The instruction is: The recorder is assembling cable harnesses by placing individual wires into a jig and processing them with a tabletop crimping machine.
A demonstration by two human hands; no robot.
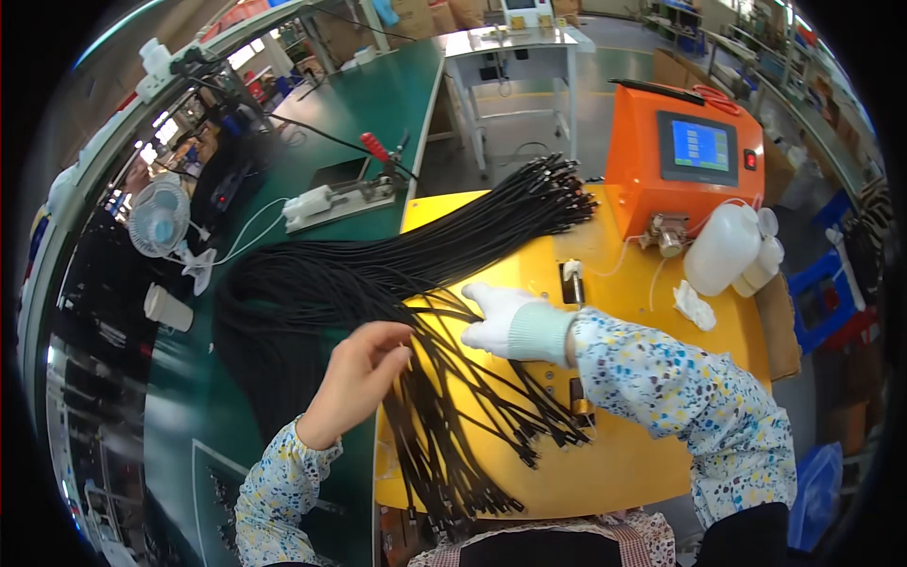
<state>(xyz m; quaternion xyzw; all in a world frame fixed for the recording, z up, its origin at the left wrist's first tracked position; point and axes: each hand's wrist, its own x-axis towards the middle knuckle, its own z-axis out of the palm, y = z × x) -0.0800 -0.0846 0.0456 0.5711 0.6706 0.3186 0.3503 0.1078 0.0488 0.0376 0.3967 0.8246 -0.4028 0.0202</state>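
A large bundle of long black cables (pixel 378 260) lies bent across the green and yellow surfaces, its metal-tipped ends gathered at the far right. Nearer me, loose cable ends (pixel 425 435) fan out over the yellow plate (pixel 633 463). My bare left hand (pixel 359 378) is closed beside these strands, thumb against curled fingers; what sits in the pinch is too small to name. My right hand (pixel 505 323), in a white glove with a pale green cuff, reaches over the strands, thumb and fingers apart. Cables run under its fingertips; whether it touches them is unclear.
An orange machine (pixel 633 142) with a screen stands at the far right, beside a white plastic bottle (pixel 723 250) and crumpled tissue (pixel 694 305). Small fixtures (pixel 573 282) rise from the plate. Leftward are a red-handled clamp (pixel 373 146), a fan (pixel 159 219) and a cup (pixel 168 308).
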